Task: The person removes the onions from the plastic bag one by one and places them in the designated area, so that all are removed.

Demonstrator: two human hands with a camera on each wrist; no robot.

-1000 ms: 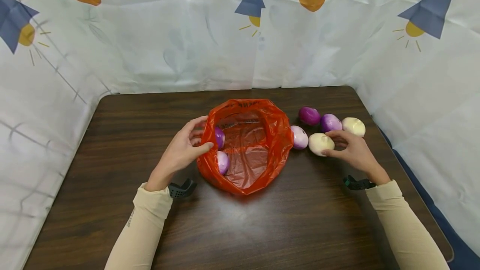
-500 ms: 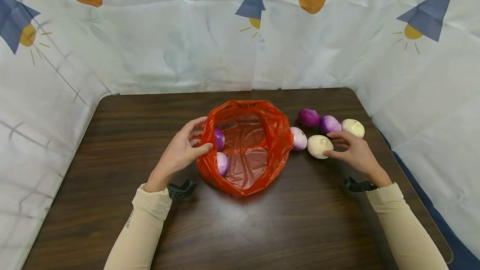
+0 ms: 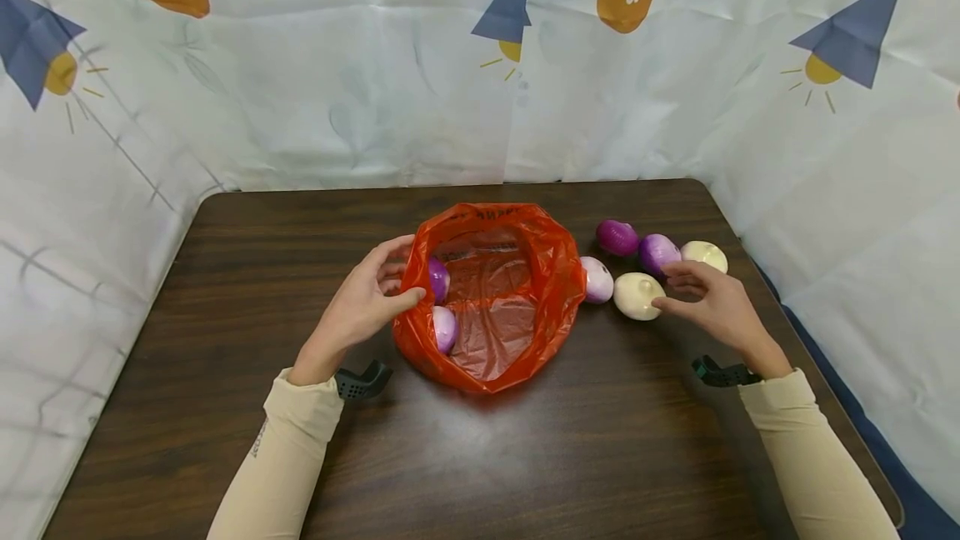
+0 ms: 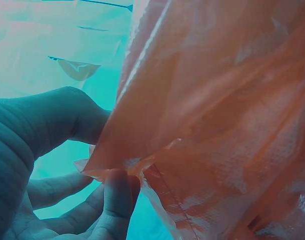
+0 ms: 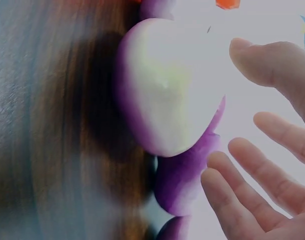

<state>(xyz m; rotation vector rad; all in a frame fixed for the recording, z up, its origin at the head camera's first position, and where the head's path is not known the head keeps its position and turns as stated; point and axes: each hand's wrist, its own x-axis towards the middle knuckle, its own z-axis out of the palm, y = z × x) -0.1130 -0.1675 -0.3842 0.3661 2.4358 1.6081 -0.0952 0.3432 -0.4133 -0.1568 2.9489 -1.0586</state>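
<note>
Two hands over dark wood table. Left hand at left rim of orange plastic bag, thumb and fingers pinching the rim fold (left wrist view confirms: fingers clamped on bag edge). Bag mid-table, mouth open and facing up, two purple onions inside against left wall: upper one, lower paler one.

Right hand right of bag, fingers spread and loosely bent, holding nothing; fingertips at or just off cream onion (contact hard to call from head view). Right wrist view: fingers open, apart from pale onion, small gap visible; purple onion just behind it.

Five onions loose on table right of bag: pale purple-white onion touching or nearly touching bag's right side, cream onion just beside that, dark purple onion farther back, lighter purple onion next to it, second cream onion farthest right, partly behind right hand's fingers.

Beige long sleeves on both arms, black wrist straps (camera mounts, probably). White backdrop cloth with orange bulb and blue cone prints around table on three sides.
</note>
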